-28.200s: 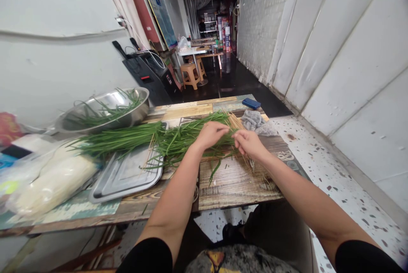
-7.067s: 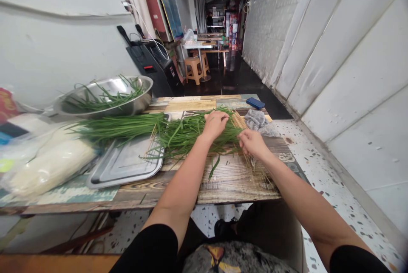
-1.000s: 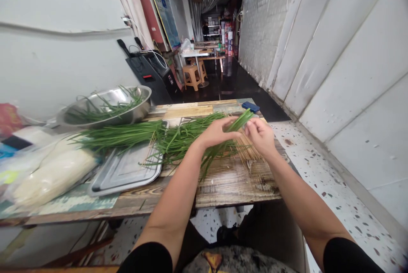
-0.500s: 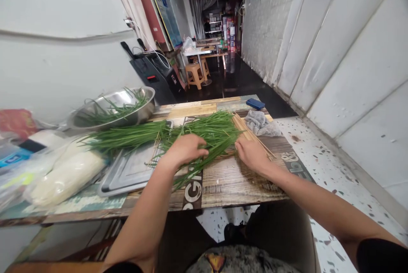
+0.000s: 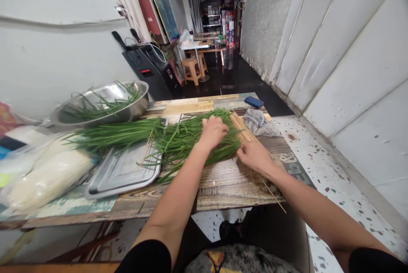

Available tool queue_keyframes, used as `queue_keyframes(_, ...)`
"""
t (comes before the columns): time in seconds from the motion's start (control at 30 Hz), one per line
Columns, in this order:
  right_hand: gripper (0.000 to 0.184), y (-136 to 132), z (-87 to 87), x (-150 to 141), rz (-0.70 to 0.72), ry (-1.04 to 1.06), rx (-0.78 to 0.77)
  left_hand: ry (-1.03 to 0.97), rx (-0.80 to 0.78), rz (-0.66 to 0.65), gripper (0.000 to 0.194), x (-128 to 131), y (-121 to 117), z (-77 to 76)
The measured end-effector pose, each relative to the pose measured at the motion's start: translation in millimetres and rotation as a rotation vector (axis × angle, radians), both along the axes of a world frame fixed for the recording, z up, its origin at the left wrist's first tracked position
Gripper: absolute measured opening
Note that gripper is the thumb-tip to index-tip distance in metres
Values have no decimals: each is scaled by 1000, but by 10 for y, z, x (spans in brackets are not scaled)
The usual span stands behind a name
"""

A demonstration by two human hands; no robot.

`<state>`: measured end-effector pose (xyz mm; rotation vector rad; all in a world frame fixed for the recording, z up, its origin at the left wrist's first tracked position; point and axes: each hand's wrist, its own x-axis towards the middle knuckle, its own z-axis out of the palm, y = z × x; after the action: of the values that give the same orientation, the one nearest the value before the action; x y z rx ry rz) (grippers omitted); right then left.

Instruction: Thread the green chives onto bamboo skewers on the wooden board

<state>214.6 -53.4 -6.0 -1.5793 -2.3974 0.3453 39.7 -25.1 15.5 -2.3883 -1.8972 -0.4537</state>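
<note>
Greens (image 5: pixel 180 137) at mid-frame lie under the left hand (image 5: pixel 214 133), fingers loosely bent; the right hand (image 5: pixel 256 156) curls its fingers beside them; whether either pinches anything is hidden.

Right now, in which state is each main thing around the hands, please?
Greens: loosely heaped.
Sticks: loose, mostly side by side.
Tray: partly covered by greens.
Bowl: greens inside.
Cloth: crumpled.
Bag: filled.
Left hand: bent, over greens.
Right hand: curled, grip unclear.
</note>
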Motion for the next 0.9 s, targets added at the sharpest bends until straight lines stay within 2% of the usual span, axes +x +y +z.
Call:
queue_keyframes(0.2, 28, -50, 39, -23, -14, -186, 52, -69, 50, -14, 10, 1, 19, -73)
queue_keyframes(0.33, 28, -91, 56, -24, -26, -189, 97, -215, 74, -7, 14, 31, -26, -98)
queue_keyframes(0.47, 29, -113, 79, -22, -27, -189, 128, -320, 72, 79, 17, 60, -52, -137)
queue_keyframes(0.9, 30, -102, 89, -15, -19, -173, 103, -385, 30, 130, 21, 92, -67, -138)
